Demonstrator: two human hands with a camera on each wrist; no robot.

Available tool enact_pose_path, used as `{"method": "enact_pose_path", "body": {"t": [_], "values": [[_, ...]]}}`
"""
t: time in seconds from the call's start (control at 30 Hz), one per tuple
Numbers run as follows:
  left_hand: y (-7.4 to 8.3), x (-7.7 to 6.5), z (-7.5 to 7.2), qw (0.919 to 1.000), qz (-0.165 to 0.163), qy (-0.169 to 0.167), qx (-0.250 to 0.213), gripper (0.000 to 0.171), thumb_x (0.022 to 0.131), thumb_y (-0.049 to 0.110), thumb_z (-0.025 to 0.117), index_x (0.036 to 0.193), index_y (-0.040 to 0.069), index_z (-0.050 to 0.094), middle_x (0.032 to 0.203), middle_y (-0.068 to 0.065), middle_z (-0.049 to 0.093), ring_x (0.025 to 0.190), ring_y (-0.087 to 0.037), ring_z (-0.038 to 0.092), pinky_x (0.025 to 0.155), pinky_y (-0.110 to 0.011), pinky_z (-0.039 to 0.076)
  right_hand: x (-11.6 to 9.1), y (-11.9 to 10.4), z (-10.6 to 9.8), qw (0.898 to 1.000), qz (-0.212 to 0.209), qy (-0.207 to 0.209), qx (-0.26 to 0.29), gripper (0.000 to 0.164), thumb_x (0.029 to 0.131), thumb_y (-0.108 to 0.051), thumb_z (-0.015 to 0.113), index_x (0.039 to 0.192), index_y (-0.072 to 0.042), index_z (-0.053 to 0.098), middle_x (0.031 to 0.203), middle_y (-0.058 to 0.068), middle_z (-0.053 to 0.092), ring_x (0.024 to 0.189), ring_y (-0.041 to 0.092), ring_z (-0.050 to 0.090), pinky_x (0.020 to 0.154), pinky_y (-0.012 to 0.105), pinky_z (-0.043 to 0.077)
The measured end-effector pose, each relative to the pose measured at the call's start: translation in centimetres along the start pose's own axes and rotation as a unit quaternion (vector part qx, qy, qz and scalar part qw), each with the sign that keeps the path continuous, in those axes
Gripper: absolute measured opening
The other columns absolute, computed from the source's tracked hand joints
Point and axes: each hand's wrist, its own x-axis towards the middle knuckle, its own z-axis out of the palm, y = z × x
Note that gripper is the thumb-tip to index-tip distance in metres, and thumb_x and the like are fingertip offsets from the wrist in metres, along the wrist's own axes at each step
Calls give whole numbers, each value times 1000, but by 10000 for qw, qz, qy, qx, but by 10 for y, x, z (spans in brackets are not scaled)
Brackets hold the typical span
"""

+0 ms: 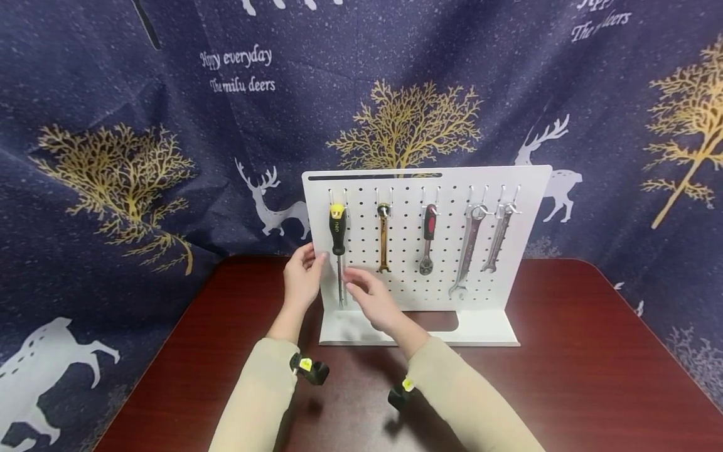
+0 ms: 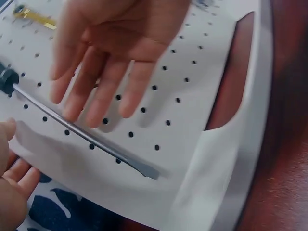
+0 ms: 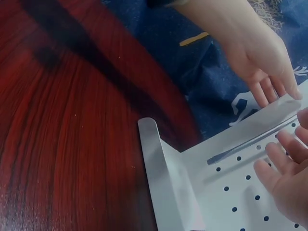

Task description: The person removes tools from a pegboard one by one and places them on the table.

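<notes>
A white pegboard (image 1: 361, 245) stands upright on its base with tools hung from hooks. At its left edge my left hand (image 1: 301, 279) grips the board, thumb in front and fingertips hidden behind. Just right of that thumb hangs a flathead screwdriver (image 1: 337, 232), its black and yellow handle up and its blade (image 2: 144, 168) down. My right hand (image 1: 375, 303) is held in front of the board, beside the screwdriver's shaft. In the left wrist view the right hand's fingers (image 2: 103, 91) are extended, with nothing in them.
To the right hang a gold wrench (image 1: 384, 242), a red-and-black ratchet (image 1: 428, 238), a large wrench (image 1: 469, 251) and a smaller wrench (image 1: 498, 242). The board's base (image 1: 486, 329) rests on a dark red table (image 1: 576, 351). A blue patterned cloth (image 1: 316, 107) hangs behind.
</notes>
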Motion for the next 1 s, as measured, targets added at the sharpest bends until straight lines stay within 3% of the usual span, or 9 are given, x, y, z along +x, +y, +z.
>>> {"method": "enact_pose_path", "body": {"t": [0.13, 0.3, 0.4, 0.57, 0.7, 1.0], "values": [[-3, 8, -2, 9992, -346, -40, -182, 23, 89, 10, 66, 105, -5, 63, 98, -23, 67, 81, -15, 62, 69, -13, 47, 3, -2, 6, 9995, 227, -44, 211, 39, 99, -9, 46, 136, 1, 44, 133, 21, 52, 124, 33, 49, 99, 42, 45], [-10, 15, -6, 9959, -749, -433, -257, 21, 90, 14, 65, 101, -3, 63, 94, -18, 66, 72, -7, 56, 67, -20, 49, 5, -4, 10, 9994, 247, -51, 216, 40, 98, -11, 49, 136, 1, 44, 131, 22, 53, 122, 34, 50, 102, 44, 42], [-14, 19, -8, 9947, -731, -668, -289, 21, 91, 14, 63, 102, -3, 62, 87, -11, 64, 70, -7, 55, 70, -30, 52, 4, -5, 11, 9998, 159, 124, 87, 40, 96, -14, 53, 132, 2, 48, 124, 21, 57, 114, 33, 56, 98, 42, 45], [-14, 22, -8, 9939, -643, -800, -415, 17, 91, 12, 62, 97, -4, 61, 73, 2, 56, 65, -10, 51, 71, -40, 51, -1, -9, 11, 9993, 19, 367, 25, 31, 94, -13, 57, 122, 2, 57, 109, 22, 64, 93, 32, 65, 78, 35, 54], [-12, 21, -8, 9939, -618, -825, -399, 17, 92, 12, 61, 97, -5, 60, 73, 3, 55, 65, -9, 50, 68, -34, 49, -7, -12, 10, 9994, -94, 338, 10, 26, 94, -10, 57, 116, 4, 58, 103, 21, 65, 84, 32, 68, 67, 32, 57], [-15, 21, -6, 9930, -720, -817, -456, 17, 93, 11, 60, 99, -5, 59, 75, 5, 56, 68, -4, 51, 67, -24, 49, -20, -24, 12, 9998, -119, 30, 139, 23, 93, -8, 58, 112, 5, 58, 100, 25, 63, 85, 38, 67, 65, 35, 57]]}}
